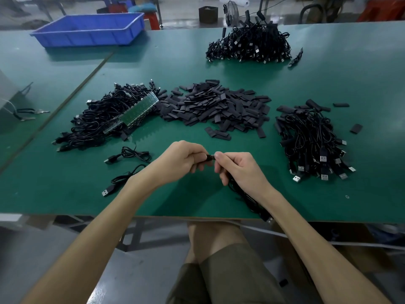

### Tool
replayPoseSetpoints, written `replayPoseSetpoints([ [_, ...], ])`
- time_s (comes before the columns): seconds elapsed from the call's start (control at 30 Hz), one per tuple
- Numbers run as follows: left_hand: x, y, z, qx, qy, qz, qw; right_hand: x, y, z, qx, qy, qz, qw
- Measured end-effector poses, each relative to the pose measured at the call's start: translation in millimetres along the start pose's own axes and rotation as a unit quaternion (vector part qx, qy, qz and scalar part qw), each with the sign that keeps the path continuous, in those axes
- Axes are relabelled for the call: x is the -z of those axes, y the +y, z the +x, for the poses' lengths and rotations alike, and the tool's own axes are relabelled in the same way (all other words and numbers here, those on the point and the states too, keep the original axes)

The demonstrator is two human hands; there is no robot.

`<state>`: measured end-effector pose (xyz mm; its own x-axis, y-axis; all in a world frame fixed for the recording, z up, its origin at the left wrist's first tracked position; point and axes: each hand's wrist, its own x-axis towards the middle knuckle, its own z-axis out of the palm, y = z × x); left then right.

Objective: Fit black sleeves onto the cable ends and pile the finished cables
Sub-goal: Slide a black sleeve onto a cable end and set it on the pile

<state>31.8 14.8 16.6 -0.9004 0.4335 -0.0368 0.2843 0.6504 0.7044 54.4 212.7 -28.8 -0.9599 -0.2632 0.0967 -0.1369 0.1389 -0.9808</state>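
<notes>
Both hands met just above the near part of the green matte surface (pixel 65 172). With its fingers curled, the left hand (pixel 179 161) pinched a short black tubular sleeve (pixel 208 157). The right hand (pixel 238 170) pinched the end of a thin black cable (pixel 252 208) between thumb and forefinger, and the two grips touched at the sleeve. This cable trailed beneath the right wrist to the surface's near edge, where its silver USB plug (pixel 270 220) lay.

Ahead of the hands spread a broad heap of loose flat black sleeves (pixel 214 108). Just left of it sat a tangle of black cables joined to green circuit-board strips (pixel 109 119). Two single coiled black cables (pixel 131 154) lay near the left forearm. To the right, a pile of sleeved black cables (pixel 313 141) had its USB plugs fanned toward the near edge. Farther back rose another mound of black cables (pixel 249 43), and a blue plastic tray (pixel 89 29) stood at the far left.
</notes>
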Motion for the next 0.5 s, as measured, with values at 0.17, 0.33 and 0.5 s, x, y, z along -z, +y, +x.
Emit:
replayPoseSetpoints([
  [0.17,5.8,-5.4,1.0,0.019,0.032,0.041,0.998,-1.6,3.1,0.6,0.0,-0.003,-0.013,1.0],
  [0.33,10.8,-8.6,-2.6,0.017,0.004,0.052,0.999,-1.8,8.1,2.7,0.01,-0.002,0.005,1.0],
  [0.5,8.1,-10.4,-8.5,-0.028,0.011,0.038,0.999,-1.4,10.1,2.4,0.005,0.02,0.011,1.0],
])
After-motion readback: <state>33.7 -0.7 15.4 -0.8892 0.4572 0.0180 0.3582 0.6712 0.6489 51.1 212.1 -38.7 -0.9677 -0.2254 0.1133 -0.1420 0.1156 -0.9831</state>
